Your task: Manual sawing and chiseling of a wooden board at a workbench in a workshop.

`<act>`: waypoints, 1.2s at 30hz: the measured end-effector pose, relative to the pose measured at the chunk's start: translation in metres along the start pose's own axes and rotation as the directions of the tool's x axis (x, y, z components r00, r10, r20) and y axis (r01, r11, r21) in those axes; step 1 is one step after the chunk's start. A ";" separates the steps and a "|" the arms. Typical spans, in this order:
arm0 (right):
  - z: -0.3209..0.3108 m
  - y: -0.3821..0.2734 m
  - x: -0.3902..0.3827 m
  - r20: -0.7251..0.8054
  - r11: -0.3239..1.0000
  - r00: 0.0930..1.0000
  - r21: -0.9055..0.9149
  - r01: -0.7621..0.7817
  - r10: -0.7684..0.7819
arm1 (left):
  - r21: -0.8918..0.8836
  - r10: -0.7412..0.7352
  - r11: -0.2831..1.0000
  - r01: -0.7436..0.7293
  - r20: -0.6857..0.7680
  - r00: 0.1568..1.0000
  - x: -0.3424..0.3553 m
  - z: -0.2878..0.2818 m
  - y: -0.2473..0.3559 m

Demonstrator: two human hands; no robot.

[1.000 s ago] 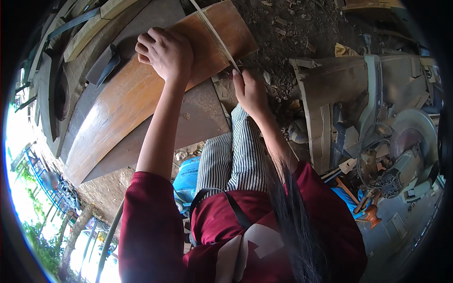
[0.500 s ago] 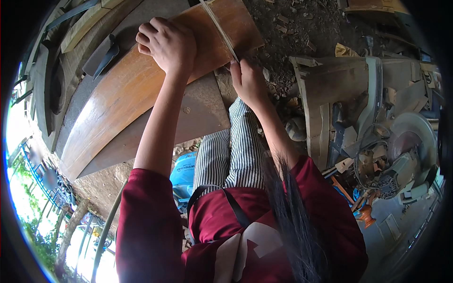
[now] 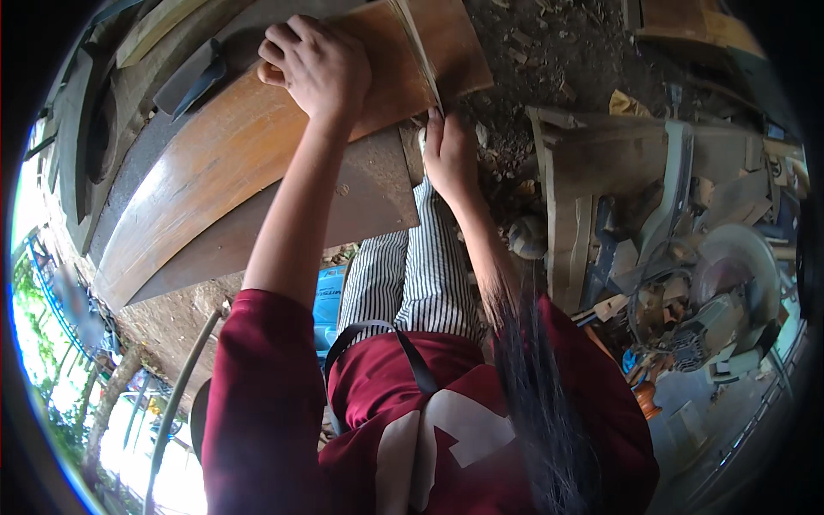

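A long, brown, varnished wooden board with a curved edge lies across the work surface ahead of me. My left hand presses on it near its far edge, fingers curled and gripping the wood. A thin, pale strip runs across the board close to its right end. At the strip's near end, by the board's near edge, my right hand is closed in a pinch with the thumb up. Whether the strip is a blade or a sliver of wood I cannot tell. A darker flat panel sits under the board.
A black tool lies beyond the board at left, near stacked timbers. On the right stand a wooden panel, offcuts and a machine with a round disc. A blue container is by my legs. Wood scraps litter the ground.
The view has shifted slightly, so the board and both hands appear a little to the right. Both hands keep nearly the same places on the board; the right one has turned slightly.
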State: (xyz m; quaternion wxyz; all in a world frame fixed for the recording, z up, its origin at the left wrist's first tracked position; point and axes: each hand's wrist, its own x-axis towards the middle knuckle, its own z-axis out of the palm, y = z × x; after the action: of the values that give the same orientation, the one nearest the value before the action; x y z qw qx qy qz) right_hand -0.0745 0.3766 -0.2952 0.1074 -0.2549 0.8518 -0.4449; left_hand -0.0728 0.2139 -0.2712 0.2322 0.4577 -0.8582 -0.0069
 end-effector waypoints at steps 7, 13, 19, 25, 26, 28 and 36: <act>-0.058 0.211 -0.263 0.013 0.920 0.957 -0.279 -0.274 0.289 | -0.096 -0.017 0.995 0.016 -0.007 1.000 -0.008 0.008 0.013; -0.079 0.158 -0.210 -0.145 0.898 0.903 -0.128 -0.422 0.403 | -0.002 -0.016 1.000 0.016 0.048 0.999 -0.004 0.001 0.001; -0.034 0.063 -0.083 -0.045 0.960 0.987 0.245 -0.137 0.152 | 0.041 -0.010 0.999 0.008 0.056 0.998 -0.001 0.005 0.002; -0.022 0.015 -0.011 0.062 0.999 0.998 0.030 0.016 -0.017 | 0.054 -0.015 0.998 0.010 0.098 0.995 -0.001 0.007 0.002; -0.020 0.015 -0.009 0.065 0.999 0.998 0.030 0.018 -0.020 | 0.058 -0.035 0.998 0.028 0.122 0.992 -0.001 0.006 0.002; -0.018 0.013 -0.007 0.006 0.994 0.995 0.036 0.099 -0.099 | 0.019 -0.049 0.999 0.047 0.112 0.992 -0.001 0.005 0.003; -0.021 0.022 -0.002 0.073 0.999 0.996 0.026 0.048 -0.050 | -0.010 -0.046 0.999 0.047 0.105 0.993 -0.003 0.005 0.004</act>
State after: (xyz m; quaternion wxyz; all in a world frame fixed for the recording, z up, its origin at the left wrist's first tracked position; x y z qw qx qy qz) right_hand -0.0887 0.4025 -0.3013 0.1309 -0.2905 0.8353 -0.4481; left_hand -0.0764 0.2177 -0.2765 0.1895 0.4752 -0.8582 -0.0417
